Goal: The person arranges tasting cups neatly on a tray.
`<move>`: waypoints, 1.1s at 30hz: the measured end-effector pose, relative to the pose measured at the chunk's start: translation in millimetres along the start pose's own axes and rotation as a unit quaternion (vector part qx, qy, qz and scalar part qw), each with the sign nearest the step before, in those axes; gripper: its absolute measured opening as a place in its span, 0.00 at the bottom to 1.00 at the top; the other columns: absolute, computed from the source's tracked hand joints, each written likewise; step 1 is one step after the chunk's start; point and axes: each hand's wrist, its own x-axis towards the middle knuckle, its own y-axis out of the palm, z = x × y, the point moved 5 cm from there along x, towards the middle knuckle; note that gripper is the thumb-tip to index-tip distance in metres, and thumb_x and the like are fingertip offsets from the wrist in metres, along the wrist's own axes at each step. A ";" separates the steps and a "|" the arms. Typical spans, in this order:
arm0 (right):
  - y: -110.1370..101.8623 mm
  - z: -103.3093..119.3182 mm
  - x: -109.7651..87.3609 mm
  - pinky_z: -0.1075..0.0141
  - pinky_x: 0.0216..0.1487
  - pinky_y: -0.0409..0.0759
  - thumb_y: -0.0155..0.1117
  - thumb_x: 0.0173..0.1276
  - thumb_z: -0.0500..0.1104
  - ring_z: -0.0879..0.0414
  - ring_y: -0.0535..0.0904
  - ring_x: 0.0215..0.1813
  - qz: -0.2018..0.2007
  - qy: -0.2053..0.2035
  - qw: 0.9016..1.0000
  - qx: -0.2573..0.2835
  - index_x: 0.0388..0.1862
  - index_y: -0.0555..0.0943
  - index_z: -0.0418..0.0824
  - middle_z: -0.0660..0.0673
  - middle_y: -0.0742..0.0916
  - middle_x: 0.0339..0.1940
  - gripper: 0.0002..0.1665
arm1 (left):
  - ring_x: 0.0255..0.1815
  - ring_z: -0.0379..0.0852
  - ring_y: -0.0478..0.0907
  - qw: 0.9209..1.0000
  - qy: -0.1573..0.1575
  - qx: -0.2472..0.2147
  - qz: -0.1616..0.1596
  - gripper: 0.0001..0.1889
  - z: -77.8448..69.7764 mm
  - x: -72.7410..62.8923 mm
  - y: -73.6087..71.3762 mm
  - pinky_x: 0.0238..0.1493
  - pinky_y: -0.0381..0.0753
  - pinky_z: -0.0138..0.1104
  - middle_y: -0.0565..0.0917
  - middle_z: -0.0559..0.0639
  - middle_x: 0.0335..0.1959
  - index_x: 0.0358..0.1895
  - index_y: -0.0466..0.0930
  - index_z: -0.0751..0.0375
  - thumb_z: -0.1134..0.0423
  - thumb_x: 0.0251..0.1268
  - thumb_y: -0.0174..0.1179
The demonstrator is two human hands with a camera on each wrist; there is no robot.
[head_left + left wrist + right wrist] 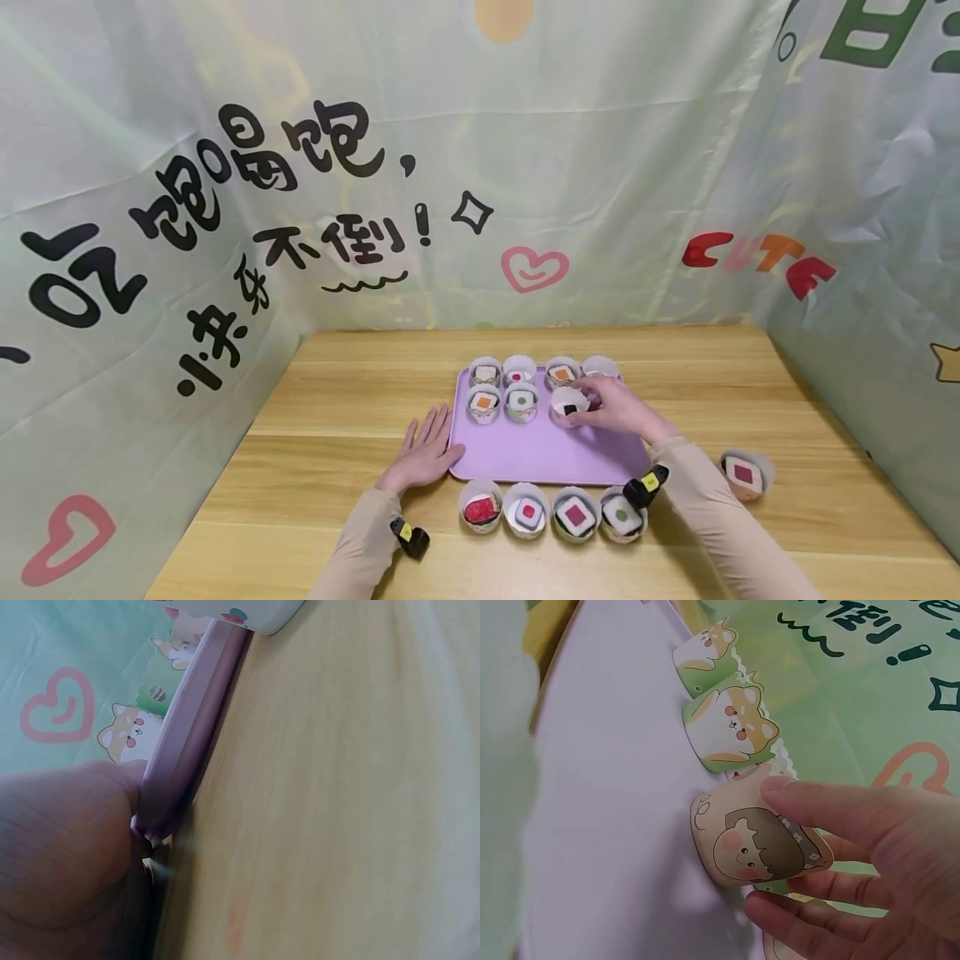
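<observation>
My right hand pinches a decorated paper cup over the right half of the purple tray. Inside the cup is a small white piece with a dark patch, partly hidden. In the right wrist view, the thumb lies against the printed wall of that cup, with fingers on its other side. My left hand lies spread on the table at the tray's left edge. Its thumb touches the tray rim in the left wrist view. Left of the held cup sit a cup with a green-centred sushi piece and an orange-centred one.
Behind these on the tray stands a back row of cups, one with an orange-topped piece. Several filled cups line the tray's near side, including a red-topped one. Another cup stands right of my right forearm. Printed cloth encloses the table.
</observation>
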 end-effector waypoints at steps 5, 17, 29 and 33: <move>0.3 -0.2 1.8 0.53 0.49 0.83 0.79 0.55 0.50 0.51 0.84 0.42 0.000 0.015 1.000 -0.002 0.60 0.79 0.30 0.37 0.87 0.46 0.39 | 0.86 0.55 0.33 1.000 -0.004 0.002 0.004 0.38 0.1 0.1 0.4 0.83 0.25 0.55 0.37 0.55 0.85 0.82 0.40 0.63 0.44 0.80 0.38; 0.8 1.2 3.1 0.56 0.46 0.83 0.79 0.56 0.48 0.51 0.84 0.41 -0.004 0.012 1.000 0.005 0.58 0.80 0.29 0.36 0.87 0.45 0.36 | 0.86 0.55 0.33 1.000 -0.004 -0.002 0.003 0.39 1.2 0.6 1.5 0.82 0.25 0.55 0.37 0.54 0.85 0.81 0.40 0.63 0.43 0.79 0.39; 1.9 1.6 4.7 0.57 0.45 0.81 0.79 0.55 0.49 0.52 0.81 0.41 -0.009 0.012 1.000 0.005 0.57 0.81 0.30 0.37 0.87 0.43 0.35 | 0.86 0.56 0.33 1.000 0.001 -0.002 -0.001 0.39 1.8 0.8 1.9 0.83 0.26 0.56 0.38 0.55 0.85 0.81 0.41 0.63 0.43 0.80 0.39; 1.7 2.6 4.8 0.60 0.43 0.79 0.79 0.55 0.48 0.53 0.80 0.40 -0.011 0.009 1.000 0.008 0.55 0.82 0.30 0.38 0.86 0.41 0.34 | 0.86 0.56 0.33 1.000 0.002 -0.001 -0.002 0.39 0.7 0.0 1.3 0.83 0.26 0.56 0.39 0.55 0.85 0.81 0.41 0.63 0.44 0.80 0.39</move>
